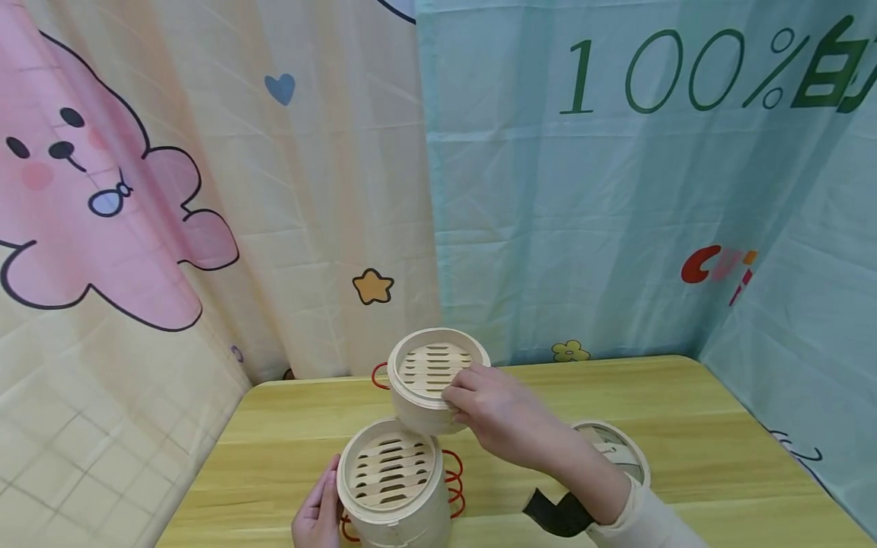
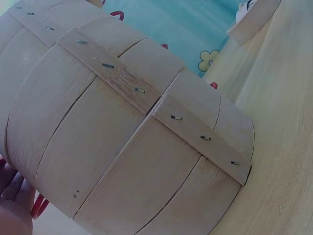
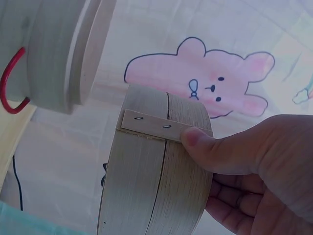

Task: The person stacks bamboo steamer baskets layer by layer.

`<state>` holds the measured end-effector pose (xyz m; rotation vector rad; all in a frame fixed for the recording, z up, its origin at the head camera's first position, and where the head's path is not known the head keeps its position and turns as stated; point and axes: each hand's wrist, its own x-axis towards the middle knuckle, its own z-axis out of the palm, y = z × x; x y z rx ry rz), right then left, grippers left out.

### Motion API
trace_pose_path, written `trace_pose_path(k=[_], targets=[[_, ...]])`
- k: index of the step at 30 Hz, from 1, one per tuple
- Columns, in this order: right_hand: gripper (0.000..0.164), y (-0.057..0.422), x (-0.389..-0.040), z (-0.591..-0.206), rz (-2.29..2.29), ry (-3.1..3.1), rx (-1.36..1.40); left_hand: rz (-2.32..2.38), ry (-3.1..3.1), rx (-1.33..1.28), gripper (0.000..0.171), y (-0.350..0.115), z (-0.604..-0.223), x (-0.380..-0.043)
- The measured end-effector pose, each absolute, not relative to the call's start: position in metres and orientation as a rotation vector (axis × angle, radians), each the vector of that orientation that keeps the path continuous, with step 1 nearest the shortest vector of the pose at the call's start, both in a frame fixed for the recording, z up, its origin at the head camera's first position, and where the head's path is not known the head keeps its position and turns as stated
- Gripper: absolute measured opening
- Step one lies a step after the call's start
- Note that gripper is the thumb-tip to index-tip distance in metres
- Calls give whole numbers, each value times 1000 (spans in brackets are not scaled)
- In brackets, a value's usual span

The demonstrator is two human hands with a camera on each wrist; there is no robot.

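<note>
My right hand (image 1: 503, 411) pinches the rim of a small bamboo steamer basket (image 1: 406, 407), thumb on its outer wall. The basket has a slatted base and a red loop handle on its left. In the right wrist view the thumb presses by the stapled band of this basket (image 3: 142, 171). Below and nearer stands a stack of steamer baskets (image 1: 404, 525) with a slatted top and red loops down its sides. Against the stack's left side rests my left hand (image 1: 318, 506), fingers pointing upward. Stapled bands join the stack's wall (image 2: 107, 142) in the left wrist view.
A round steamer lid (image 1: 640, 457) lies on the wooden table (image 1: 288, 426) at the right, partly behind my right forearm. A black strap (image 1: 558, 514) hangs at that wrist. Printed curtains (image 1: 329, 190) stand behind the table and along both sides.
</note>
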<state>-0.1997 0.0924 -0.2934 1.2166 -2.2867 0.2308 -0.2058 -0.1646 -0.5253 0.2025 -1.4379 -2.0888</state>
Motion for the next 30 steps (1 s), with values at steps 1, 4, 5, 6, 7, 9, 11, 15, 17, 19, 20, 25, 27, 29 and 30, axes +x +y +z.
trace_pose_path(k=[1, 4, 5, 6, 7, 9, 11, 15, 17, 19, 20, 25, 27, 29, 30], targets=[[18, 90, -198, -292, 228, -2284, 1228, -2086, -1440, 204, 34, -165, -525, -205], [19, 81, -193, -289, 227, -2231, 1272, -2089, -1433, 199, 34, -164, -524, -204], [19, 79, -192, -289, 233, -2202, 1289, -2096, -1421, 200, 34, -164, -523, -204], [19, 76, -190, -289, 231, -2174, 1304, -2093, -1424, 188, 34, -164, -523, -204], [20, 74, -189, -289, 229, -2144, 1317, -2094, -1425, 186, 35, -164, -523, -203], [19, 69, -187, -290, 224, -2102, 1343, -2104, -1410, 186, 35, -164, -522, -203], [19, 65, -184, -290, 225, -2084, 1365, -2104, -1415, 189, 35, -164, -521, -203], [19, 60, -180, -293, 200, -2073, 1384, -2117, -1409, 220, 35, -164, -521, -204], [19, 58, -179, -295, 193, -2060, 1390, -2123, -1406, 229, 36, -164, -521, -204], [17, 56, -177, -297, 195, -2055, 1394, -2122, -1407, 235, 36, -163, -520, -204], [16, 55, -177, -297, 198, -2054, 1397, -2125, -1404, 241, 36, -163, -520, -204], [13, 52, -175, -301, 181, -2071, 1398, -2134, -1403, 252, 36, -163, -520, -205], [14, 50, -175, -303, 176, -2080, 1399, -2133, -1411, 250, 36, -164, -521, -205], [14, 49, -175, -304, 169, -2078, 1401, -2132, -1413, 251, 36, -164, -522, -206], [15, 49, -175, -305, 169, -2077, 1403, -2130, -1416, 251, 36, -164, -522, -206]])
